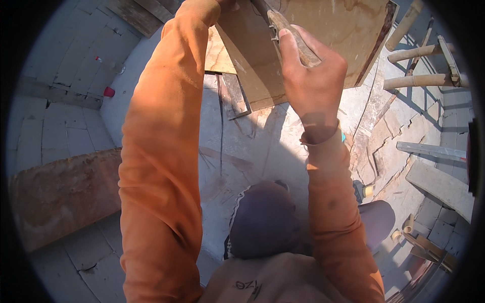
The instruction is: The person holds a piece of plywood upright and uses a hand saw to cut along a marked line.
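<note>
My right hand (316, 70) is wrapped round the worn wooden handle (295, 38) of a tool, its thumb lying along the top. Small metal bits stick out from the handle's side, and a dark narrow part runs on past the upper edge, so the tool's kind cannot be made out. Under it lies a large plywood sheet (348, 38) with a dark, rough right edge. Of my left hand (228, 4) only a sliver shows at the upper edge, over the sheet's left part; its fingers are hidden.
Below the sheet's left corner lies a small wooden frame piece (235, 96). Bamboo poles (419, 81) stand at the right. Planks (439, 187) and a tape roll (396, 235) lie lower right. A reddish board (65, 197) leans at left, a red cup (108, 92) beyond.
</note>
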### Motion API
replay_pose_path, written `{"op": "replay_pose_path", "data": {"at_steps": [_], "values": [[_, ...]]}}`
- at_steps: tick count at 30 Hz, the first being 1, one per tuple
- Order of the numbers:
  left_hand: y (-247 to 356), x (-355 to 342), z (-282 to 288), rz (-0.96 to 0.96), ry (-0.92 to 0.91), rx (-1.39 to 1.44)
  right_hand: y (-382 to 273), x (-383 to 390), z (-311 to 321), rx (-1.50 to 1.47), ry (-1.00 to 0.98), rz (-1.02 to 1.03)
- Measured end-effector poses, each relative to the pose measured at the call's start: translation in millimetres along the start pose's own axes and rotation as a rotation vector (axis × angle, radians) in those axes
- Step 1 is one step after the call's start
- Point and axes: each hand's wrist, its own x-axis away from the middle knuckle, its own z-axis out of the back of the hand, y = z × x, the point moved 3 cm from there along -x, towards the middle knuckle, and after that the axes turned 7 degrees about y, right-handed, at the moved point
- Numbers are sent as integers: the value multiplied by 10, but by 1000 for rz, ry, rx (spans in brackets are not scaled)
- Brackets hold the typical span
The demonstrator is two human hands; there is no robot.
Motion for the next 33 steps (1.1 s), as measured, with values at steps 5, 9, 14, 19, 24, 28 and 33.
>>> {"op": "replay_pose_path", "data": {"at_steps": [5, 9, 14, 19, 24, 28, 33], "values": [[-57, 6, 23, 11, -39, -4, -175, 869, 774, 164, -95, -61], [-36, 50, -23, 12, -23, 11, -130, 709, 668, 85, -85, -72], [-32, -88, -199, -17, -7, 36, 7, 73, 77, 5, 21, -45], [-178, 43, 69, 30, -50, -29, -268, 769, 673, 150, -74, -62], [-41, 26, -14, 22, -30, 9, -147, 573, 508, -30, -33, -189], [-9, -28, -42, -8, -8, 23, 6, 97, 56, -28, 25, -79], [-200, -27, -11, 20, -33, -7, -140, 901, 739, 60, -51, -110]]}}
